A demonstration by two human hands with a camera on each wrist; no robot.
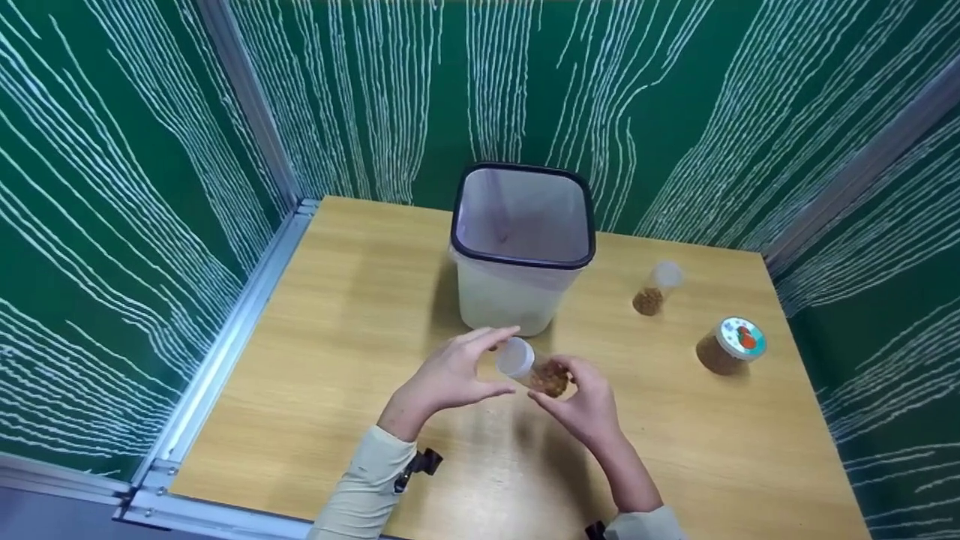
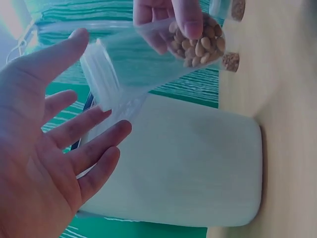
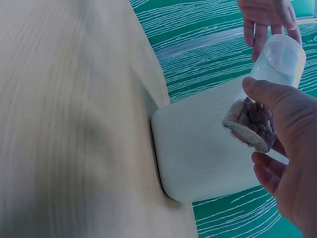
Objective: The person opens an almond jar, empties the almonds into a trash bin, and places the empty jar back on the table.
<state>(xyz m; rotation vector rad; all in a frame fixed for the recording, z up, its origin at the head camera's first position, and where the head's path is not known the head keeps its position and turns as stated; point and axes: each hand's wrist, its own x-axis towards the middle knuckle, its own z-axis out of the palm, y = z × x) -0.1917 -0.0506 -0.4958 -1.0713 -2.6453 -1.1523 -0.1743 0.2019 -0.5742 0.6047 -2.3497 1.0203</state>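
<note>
My right hand [image 1: 589, 401] grips a clear plastic jar [image 2: 143, 54] near its base, thumb on one side and fingers on the other. Brown nut-like pieces [image 3: 255, 119] fill the bottom of the jar, which is tilted and held above the table. Its whitish lid [image 1: 515, 358] points towards my left hand [image 1: 450, 375]. That hand is spread around the lid, thumb and fingers apart, and in the left wrist view the fingers look straight or slightly bent, with a gap to the lid. Whether any fingertip touches the lid, I cannot tell.
A tall white bin [image 1: 510, 292] with a dark rim and a liner stands just beyond my hands. To the right are a second clear jar [image 1: 656, 289] with brown contents and a wider jar [image 1: 727, 349] with a printed lid. Green, white-streaked panels [image 1: 360, 97] surround the wooden table [image 1: 352, 300].
</note>
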